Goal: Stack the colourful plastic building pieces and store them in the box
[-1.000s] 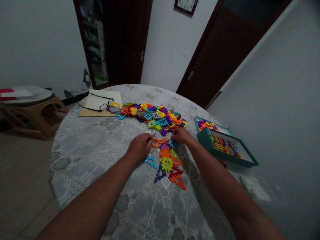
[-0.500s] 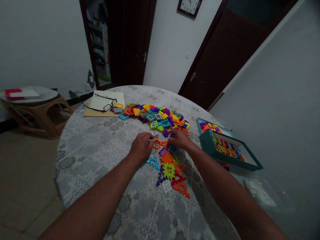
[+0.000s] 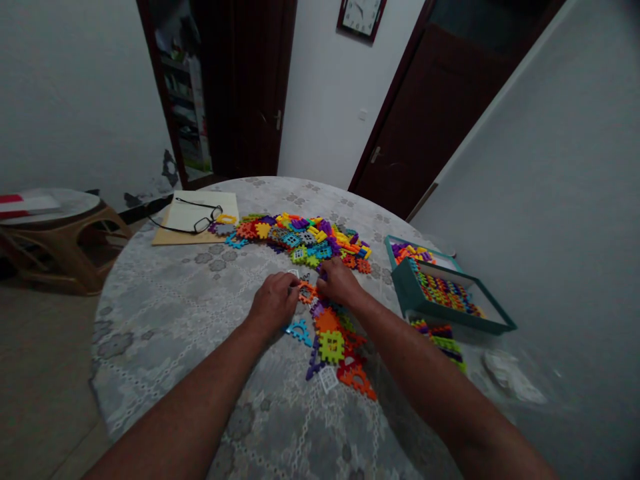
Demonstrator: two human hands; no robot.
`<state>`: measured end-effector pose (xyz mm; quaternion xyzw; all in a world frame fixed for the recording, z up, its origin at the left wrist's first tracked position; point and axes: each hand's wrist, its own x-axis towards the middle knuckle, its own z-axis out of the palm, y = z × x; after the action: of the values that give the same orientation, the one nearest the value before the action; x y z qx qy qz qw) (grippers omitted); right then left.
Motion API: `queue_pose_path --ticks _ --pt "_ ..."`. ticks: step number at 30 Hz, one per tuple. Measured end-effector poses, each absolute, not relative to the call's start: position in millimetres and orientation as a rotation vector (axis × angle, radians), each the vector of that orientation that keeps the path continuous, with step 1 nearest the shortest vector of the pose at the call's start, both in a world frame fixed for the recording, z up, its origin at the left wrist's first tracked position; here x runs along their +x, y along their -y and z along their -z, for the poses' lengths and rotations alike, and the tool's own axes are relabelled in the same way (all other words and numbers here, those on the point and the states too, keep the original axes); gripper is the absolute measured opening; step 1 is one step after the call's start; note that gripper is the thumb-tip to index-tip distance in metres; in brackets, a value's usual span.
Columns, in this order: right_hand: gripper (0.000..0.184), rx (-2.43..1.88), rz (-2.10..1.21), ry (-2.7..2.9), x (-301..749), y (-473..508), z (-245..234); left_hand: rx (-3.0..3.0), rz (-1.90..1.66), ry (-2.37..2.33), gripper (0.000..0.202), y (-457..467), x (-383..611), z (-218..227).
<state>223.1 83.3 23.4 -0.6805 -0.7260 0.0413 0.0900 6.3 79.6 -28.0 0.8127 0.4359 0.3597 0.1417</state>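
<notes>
My left hand point(image 3: 274, 301), fingers curled, pinches the left side of an orange notched building piece point(image 3: 305, 292). On the other side my right hand point(image 3: 339, 283) is closed at the same piece, its fingertips partly hidden. Running toward me from there is a joined figure of flat interlocking pieces: an orange square point(image 3: 327, 321), a lime window piece point(image 3: 331, 347), a white window piece point(image 3: 329, 379) and an orange triangle point(image 3: 358, 380). A blue arched piece point(image 3: 300, 331) lies just below my left hand. My right forearm covers some of the figure's right edge.
Beyond my hands spreads a heap of colourful building pieces point(image 3: 300, 239). Black glasses point(image 3: 203, 224) rest on a pad point(image 3: 173, 227) at the left. A teal box point(image 3: 407, 287) of blocks and a plastic bag point(image 3: 520, 380) lie on the right. A stool point(image 3: 75, 230) stands left of the table.
The view has shifted slightly, so things appear further left. My right hand has moved a little closer to the left over the orange piece; both hands stay at it.
</notes>
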Motion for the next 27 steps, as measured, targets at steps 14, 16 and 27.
queue_pose_path --ticks 14,16,27 --pt "0.028 -2.001 -0.163 2.124 225 -85 -21 2.337 -1.011 -1.261 0.016 -76 6 19" --pt "0.022 -1.968 -0.168 2.166 225 -82 -29 2.334 -0.988 -1.261 0.018 -76 5 17" --pt "0.012 -1.864 -0.692 1.398 345 -85 -119 2.328 -0.917 -1.283 0.029 -78 0 11"
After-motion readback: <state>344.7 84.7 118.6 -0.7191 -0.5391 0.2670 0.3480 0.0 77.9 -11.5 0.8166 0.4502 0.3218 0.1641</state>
